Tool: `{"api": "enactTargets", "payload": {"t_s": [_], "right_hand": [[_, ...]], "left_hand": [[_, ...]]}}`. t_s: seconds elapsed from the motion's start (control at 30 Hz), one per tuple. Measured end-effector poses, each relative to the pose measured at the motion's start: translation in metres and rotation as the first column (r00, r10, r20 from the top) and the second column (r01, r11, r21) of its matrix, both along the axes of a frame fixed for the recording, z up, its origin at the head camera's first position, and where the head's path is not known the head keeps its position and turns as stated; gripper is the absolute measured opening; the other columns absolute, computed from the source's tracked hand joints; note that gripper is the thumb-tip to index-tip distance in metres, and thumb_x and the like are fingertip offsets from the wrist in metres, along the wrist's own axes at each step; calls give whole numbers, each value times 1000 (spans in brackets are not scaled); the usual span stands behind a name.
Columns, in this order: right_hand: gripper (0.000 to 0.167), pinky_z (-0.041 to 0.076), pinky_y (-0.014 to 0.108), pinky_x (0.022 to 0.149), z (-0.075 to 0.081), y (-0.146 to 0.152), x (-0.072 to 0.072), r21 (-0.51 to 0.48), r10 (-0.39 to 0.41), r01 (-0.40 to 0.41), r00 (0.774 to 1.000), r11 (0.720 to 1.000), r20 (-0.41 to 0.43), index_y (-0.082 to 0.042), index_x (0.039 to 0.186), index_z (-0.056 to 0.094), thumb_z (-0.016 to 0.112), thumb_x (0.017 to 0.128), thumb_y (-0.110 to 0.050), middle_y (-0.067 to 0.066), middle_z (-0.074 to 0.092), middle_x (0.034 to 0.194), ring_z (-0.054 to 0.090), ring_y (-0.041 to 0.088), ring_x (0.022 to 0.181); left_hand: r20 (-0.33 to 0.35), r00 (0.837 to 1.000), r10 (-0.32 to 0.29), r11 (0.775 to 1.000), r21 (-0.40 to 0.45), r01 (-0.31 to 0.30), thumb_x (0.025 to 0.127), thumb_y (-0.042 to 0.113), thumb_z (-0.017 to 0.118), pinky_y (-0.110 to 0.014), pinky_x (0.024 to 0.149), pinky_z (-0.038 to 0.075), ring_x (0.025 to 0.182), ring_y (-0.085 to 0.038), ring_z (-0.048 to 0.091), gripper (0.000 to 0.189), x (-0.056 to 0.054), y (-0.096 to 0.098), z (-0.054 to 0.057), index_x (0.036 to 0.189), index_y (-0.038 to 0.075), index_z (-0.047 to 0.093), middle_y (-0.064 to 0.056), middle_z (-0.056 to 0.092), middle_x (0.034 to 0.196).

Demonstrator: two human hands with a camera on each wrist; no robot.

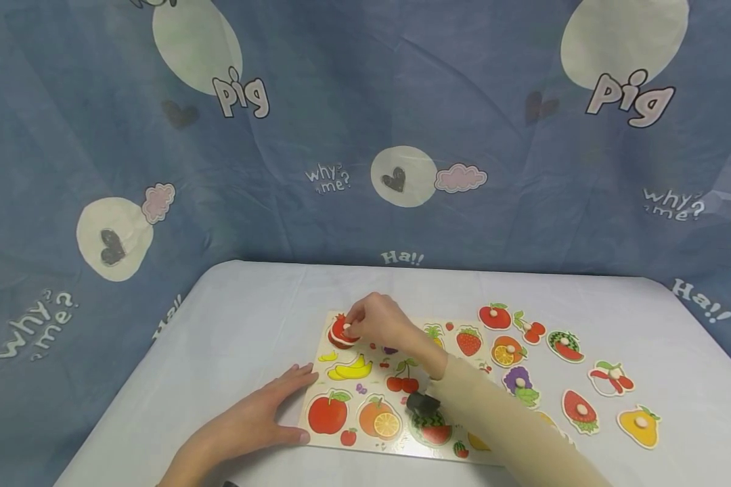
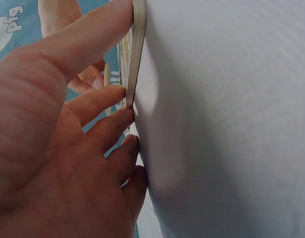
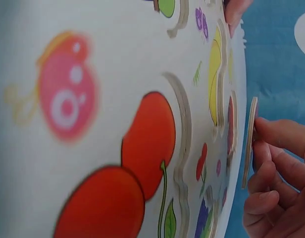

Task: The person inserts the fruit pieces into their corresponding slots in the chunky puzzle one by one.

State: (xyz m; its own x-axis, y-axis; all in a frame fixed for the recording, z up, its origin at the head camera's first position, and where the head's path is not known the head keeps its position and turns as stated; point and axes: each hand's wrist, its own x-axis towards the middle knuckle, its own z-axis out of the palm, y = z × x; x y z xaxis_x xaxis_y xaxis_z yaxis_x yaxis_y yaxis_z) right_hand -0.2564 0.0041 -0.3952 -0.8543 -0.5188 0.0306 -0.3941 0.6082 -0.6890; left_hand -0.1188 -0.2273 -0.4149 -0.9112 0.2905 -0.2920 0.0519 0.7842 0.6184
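My right hand [image 1: 378, 321] pinches a red fruit piece, apparently a pomegranate [image 1: 338, 329], by its small white knob. The piece sits over the far left corner of the wooden fruit puzzle board [image 1: 319, 439]. In the right wrist view, the thin piece [image 3: 249, 144] appears edge-on, tilted and raised off the board. My left hand [image 1: 250, 416] rests at the board's left edge, its thumb and fingertips against the side. Close up in the left wrist view, those fingers [image 2: 110, 126] are spread along the edge. Bananas [image 1: 350, 368] and cherries [image 1: 402, 384] are pictured in the recesses.
Several knobbed pieces lie on the white table [image 1: 268, 304] right of the board, among them an apple [image 1: 495, 316], watermelon [image 1: 565, 346], grapes [image 1: 520, 385], strawberry [image 1: 580, 410] and pear [image 1: 639, 426]. A blue printed curtain [image 1: 341, 230] hangs behind the table.
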Motion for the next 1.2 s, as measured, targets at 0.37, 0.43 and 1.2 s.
{"api": "enactTargets", "payload": {"t_s": [0.37,0.43,1.2], "right_hand": [[5,50,27,64,-4,-12,5,-17,-89,90,995,996,44,-14,83,76,78,85,-17,-7,67,79,58,13,74],[6,50,27,67,-5,-13,5,-5,-100,100,994,995,52,-15,81,75,78,84,-17,-8,67,78,58,13,76],[13,50,29,73,-8,-21,5,32,-134,132,989,991,58,-17,74,72,81,83,-21,-7,65,79,57,13,79]], "left_hand": [[7,1000,3,1000,8,-3,69,44,87,-63,109,28,144,-31,27,87,-1,1,-2,145,26,49,0,38,155],[6,1000,2,1000,10,-2,69,44,87,-63,109,28,145,-31,27,87,-1,1,-2,146,25,49,-1,38,155],[0,1000,3,1000,8,-3,69,43,87,-63,108,29,144,-31,27,87,-2,0,-4,146,26,49,-1,37,156]]}}
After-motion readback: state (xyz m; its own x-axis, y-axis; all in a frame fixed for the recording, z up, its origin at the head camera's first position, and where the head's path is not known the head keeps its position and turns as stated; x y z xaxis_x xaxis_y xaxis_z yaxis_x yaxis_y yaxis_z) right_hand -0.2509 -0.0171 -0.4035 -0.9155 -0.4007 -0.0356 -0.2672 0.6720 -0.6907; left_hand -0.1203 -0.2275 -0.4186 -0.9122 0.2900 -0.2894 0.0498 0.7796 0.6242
